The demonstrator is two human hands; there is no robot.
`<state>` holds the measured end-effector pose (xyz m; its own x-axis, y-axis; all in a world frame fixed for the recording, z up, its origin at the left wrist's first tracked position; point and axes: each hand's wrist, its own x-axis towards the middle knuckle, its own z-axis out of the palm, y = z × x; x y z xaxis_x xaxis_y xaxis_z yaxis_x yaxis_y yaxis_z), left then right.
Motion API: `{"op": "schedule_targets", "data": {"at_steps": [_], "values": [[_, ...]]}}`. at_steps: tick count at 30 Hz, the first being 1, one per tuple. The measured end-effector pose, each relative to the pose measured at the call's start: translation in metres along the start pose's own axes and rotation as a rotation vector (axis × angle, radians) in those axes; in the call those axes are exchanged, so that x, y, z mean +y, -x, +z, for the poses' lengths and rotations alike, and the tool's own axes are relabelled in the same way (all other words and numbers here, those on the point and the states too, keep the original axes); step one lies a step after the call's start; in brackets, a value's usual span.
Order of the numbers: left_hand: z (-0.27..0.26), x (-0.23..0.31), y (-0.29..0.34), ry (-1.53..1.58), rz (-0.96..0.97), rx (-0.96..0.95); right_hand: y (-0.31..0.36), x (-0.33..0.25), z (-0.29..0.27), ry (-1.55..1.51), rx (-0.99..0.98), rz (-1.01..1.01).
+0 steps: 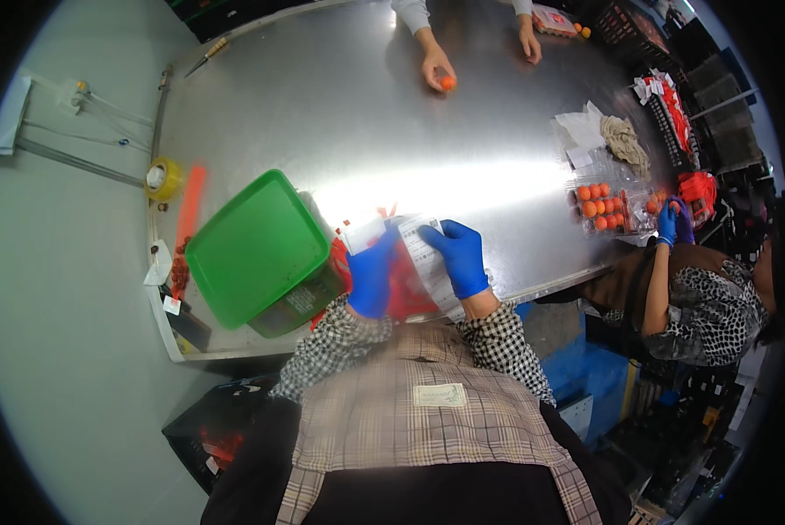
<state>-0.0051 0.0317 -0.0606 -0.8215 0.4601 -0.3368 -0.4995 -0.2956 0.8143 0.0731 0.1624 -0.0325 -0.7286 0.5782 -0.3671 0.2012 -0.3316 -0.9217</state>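
Observation:
Both my hands wear blue gloves and meet over the near edge of the metal table. My right hand [461, 259] pinches the top of a strip of white printed labels [421, 252], which hangs down toward my apron. Close beside it, my left hand [371, 278], a little blurred, closes on a white label [357, 234]. Red mesh netting [403, 284] lies beneath and between the hands; whether the left fingers also grip it is hidden. Left of my left hand stands a tub with a green lid [261, 249].
Yellow tape [163, 178] and a red strip [190, 206] lie along the left edge, a knife [207, 54] farther back. Across the table, a person's hand [436, 66] holds an orange fruit [448, 83]. At right, another gloved person works beside a clear fruit tray [599, 206].

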Motion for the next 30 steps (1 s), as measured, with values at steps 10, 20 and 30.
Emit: {"op": "schedule_targets", "data": {"at_steps": [10,20,30], "values": [[0.014,0.000,0.009,0.191,0.015,0.029,0.016,-0.009,0.023,-0.217,0.114,0.033],[-0.004,-0.019,0.001,0.334,-0.091,-0.068,0.020,-0.024,0.033,-0.221,0.164,0.011],[-0.003,-0.020,0.007,0.352,-0.086,-0.102,0.017,-0.015,0.033,-0.172,0.207,-0.014]]}}
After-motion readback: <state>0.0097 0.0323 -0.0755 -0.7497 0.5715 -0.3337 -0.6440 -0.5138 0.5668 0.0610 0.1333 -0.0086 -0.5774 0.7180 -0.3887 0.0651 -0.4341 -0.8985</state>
